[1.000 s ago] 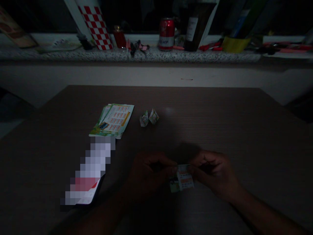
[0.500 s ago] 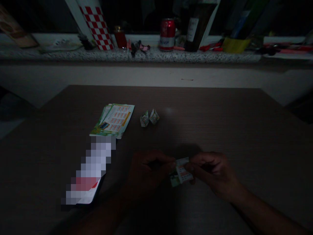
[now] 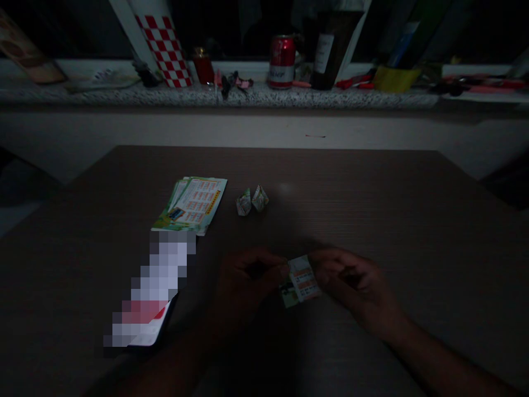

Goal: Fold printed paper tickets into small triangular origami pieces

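Between my hands is a small folded piece of printed paper (image 3: 303, 281), green on one side and white with orange calendar print on the other. My left hand (image 3: 252, 281) pinches its left edge between thumb and fingers. At the right edge, my right hand (image 3: 351, 281) has its fingertips closed on the paper. Beyond them on the table stand two small folded paper pieces (image 3: 252, 200) side by side. A stack of printed calendar cards (image 3: 194, 201) lies to the left, and a phone (image 3: 152, 309) with its screen lit and blurred out is below the stack.
The brown table (image 3: 372, 187) meets a white wall at the back. Above it, a stone windowsill (image 3: 248, 99) carries a red can (image 3: 282, 62), a dark tube (image 3: 333, 52), a red checkered cylinder (image 3: 165, 52), a small red bottle (image 3: 203, 66) and a yellow container (image 3: 395, 79).
The folded paper has shifted slightly left and up with my hands. My right thumb has slid toward the paper's right edge, uncovering more of the print.
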Demonstrator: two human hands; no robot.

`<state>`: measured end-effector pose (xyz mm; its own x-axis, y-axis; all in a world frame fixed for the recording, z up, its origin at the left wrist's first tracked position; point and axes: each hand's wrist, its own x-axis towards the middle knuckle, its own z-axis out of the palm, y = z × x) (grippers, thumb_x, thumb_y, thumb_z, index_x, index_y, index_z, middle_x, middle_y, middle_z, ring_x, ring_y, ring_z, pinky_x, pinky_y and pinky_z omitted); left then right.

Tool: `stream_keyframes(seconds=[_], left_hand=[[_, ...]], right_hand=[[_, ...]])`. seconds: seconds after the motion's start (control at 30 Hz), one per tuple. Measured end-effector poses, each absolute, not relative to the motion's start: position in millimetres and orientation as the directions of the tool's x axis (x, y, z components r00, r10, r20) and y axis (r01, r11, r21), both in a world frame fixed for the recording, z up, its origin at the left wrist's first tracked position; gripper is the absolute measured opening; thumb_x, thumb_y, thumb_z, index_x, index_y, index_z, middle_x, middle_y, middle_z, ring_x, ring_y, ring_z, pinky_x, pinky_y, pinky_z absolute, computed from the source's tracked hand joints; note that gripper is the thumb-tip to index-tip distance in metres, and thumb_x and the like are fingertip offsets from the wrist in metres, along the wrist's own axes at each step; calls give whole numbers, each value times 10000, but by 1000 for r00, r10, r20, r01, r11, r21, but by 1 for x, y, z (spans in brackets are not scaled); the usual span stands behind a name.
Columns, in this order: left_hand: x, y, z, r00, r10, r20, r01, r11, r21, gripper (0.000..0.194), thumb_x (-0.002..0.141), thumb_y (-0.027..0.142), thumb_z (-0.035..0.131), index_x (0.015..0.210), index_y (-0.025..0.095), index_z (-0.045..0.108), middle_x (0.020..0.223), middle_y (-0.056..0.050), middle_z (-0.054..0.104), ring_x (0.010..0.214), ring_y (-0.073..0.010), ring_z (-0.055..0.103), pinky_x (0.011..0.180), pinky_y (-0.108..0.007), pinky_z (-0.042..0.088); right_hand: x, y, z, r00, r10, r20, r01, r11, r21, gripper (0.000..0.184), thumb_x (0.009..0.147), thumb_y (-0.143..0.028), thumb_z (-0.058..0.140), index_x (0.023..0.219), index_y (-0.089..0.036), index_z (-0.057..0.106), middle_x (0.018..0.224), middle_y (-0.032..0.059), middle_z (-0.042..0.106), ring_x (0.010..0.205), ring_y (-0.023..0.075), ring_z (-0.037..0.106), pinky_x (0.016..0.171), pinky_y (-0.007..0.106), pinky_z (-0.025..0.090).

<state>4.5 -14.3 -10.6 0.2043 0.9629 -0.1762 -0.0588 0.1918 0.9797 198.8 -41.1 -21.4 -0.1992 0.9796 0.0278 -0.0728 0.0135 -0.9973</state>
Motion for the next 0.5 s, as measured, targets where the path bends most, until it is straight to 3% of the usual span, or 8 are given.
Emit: stream_keyframes(seconds=[0.07, 0.17, 0.27, 0.37, 0.5], left_hand=[[6, -13, -11, 133, 966, -221, -122, 237, 964, 107, 655, 214, 749, 700, 155, 672, 646, 11, 652, 593, -121, 600, 542, -211, 483], [7, -12, -14, 97, 957, -273, -199, 287, 937, 153, 630, 185, 750, 758, 173, 667, 643, 40, 609, 572, -102, 571, 527, -199, 462], [9, -12, -18, 201, 928, -315, -209, 355, 911, 138, 646, 202, 750, 760, 165, 683, 654, 27, 613, 558, -97, 551, 521, -204, 441], [9, -11, -19, 318, 894, -316, -196, 388, 901, 141, 726, 288, 710, 718, 149, 691, 626, 11, 619, 534, -92, 529, 529, -213, 424], [7, -12, -14, 418, 865, -277, -142, 364, 920, 191, 722, 326, 719, 819, 162, 722, 649, -1, 652, 595, -117, 564, 587, -229, 437]], right_hand=[[202, -42, -21, -190, 963, 193, 50, 206, -977, 304, 815, -248, 687, 1114, -238, 636, 1000, 66, 721, 885, 190, 695, 750, 283, 577], [204, -42, -21, -274, 880, 388, 318, 463, -827, 545, 662, -202, 819, 1170, -232, 623, 1220, 111, 621, 1107, 266, 602, 913, 364, 523], [203, -40, -23, -320, 809, 493, 375, 586, -719, 365, 758, -100, 710, 1095, -233, 669, 1124, 102, 667, 1006, 230, 645, 818, 339, 554], [202, -38, -24, -276, 817, 507, 393, 577, -716, 266, 807, -84, 640, 1023, -227, 702, 978, 81, 727, 877, 216, 687, 740, 335, 573], [202, -38, -25, -108, 914, 391, 429, 398, -811, 111, 794, -165, 680, 875, -222, 730, 782, 35, 756, 668, 190, 702, 587, 285, 568]])
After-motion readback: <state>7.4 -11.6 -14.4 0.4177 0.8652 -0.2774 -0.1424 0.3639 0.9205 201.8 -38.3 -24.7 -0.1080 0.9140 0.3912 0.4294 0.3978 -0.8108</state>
